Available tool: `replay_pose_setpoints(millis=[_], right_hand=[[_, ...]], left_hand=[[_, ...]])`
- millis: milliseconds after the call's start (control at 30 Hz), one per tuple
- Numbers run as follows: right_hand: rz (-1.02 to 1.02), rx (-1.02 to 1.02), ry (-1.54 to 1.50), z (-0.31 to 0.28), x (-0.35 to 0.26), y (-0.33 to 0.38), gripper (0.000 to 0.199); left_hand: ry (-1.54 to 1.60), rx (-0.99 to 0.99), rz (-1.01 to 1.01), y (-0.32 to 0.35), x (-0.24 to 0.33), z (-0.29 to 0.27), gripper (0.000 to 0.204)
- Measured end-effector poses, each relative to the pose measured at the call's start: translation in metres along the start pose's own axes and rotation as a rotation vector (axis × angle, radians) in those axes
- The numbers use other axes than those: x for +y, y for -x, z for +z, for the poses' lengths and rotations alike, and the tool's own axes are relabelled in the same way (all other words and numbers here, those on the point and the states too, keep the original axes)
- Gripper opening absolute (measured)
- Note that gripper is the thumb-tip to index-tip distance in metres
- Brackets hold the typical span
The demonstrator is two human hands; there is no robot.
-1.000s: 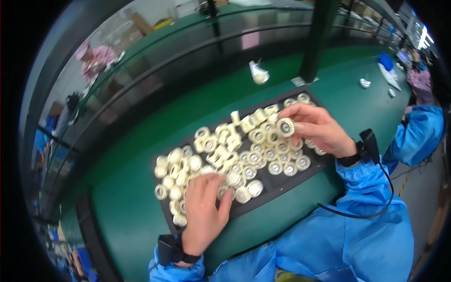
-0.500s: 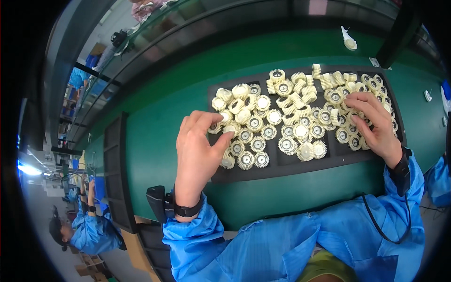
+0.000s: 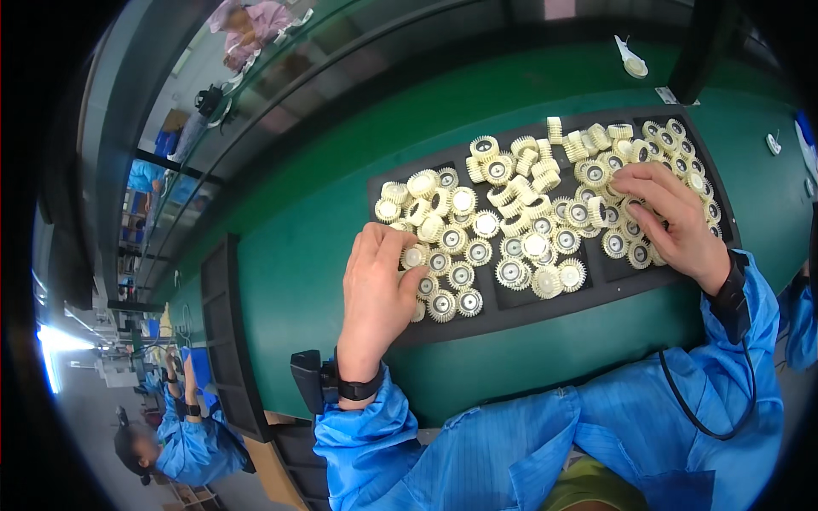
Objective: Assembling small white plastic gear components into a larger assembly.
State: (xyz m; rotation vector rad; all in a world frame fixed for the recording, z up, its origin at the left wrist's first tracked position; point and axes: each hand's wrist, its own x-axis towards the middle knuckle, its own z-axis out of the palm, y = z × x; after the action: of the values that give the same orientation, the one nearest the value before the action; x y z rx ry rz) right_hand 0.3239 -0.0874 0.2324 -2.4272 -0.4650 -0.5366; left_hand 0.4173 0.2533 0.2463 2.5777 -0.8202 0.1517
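**Cream gears spread on a black tray**

Cream plastic gears (image 3: 520, 217) lie loose on the black tray (image 3: 545, 305), within our easy reach. Our left hand (image 3: 379, 285) rests flat, fingers spread, on gears at eight o'clock; our right hand (image 3: 673, 217), fingers curled, covers gears at three o'clock on the green counter (image 3: 298, 255).

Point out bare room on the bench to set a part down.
Free: green bench left of the black tray, beside the left hand; also the green strip behind the tray. Crowded: tray, covered in cream gears, right hand on them.
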Motion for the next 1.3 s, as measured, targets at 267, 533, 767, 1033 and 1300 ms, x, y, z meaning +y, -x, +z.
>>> replay_pose_setpoints(millis=[267, 533, 767, 1033, 1300], right_hand=[[0.011, 0.013, -0.019, 0.001, -0.001, 0.002, 0.031], [-0.003, 0.032, -0.044, -0.001, 0.001, 0.004, 0.029], [-0.009, 0.033, -0.044, 0.001, 0.004, 0.003, 0.028], [-0.140, 0.060, -0.032, 0.006, 0.005, 0.000, 0.026], [-0.495, -0.145, -0.221, 0.017, -0.035, 0.032, 0.018]], left_hand=[[1.357, -0.018, -0.254, -0.001, -0.009, -0.016, 0.034], [1.898, -0.132, -0.272, -0.002, -0.013, 0.001, 0.046], [1.856, -0.124, -0.287, -0.002, -0.013, 0.003, 0.043], [0.810, 0.047, -0.112, 0.007, 0.001, 0.005, 0.026], [0.441, 0.178, 0.337, 0.012, 0.062, 0.019, 0.022]])
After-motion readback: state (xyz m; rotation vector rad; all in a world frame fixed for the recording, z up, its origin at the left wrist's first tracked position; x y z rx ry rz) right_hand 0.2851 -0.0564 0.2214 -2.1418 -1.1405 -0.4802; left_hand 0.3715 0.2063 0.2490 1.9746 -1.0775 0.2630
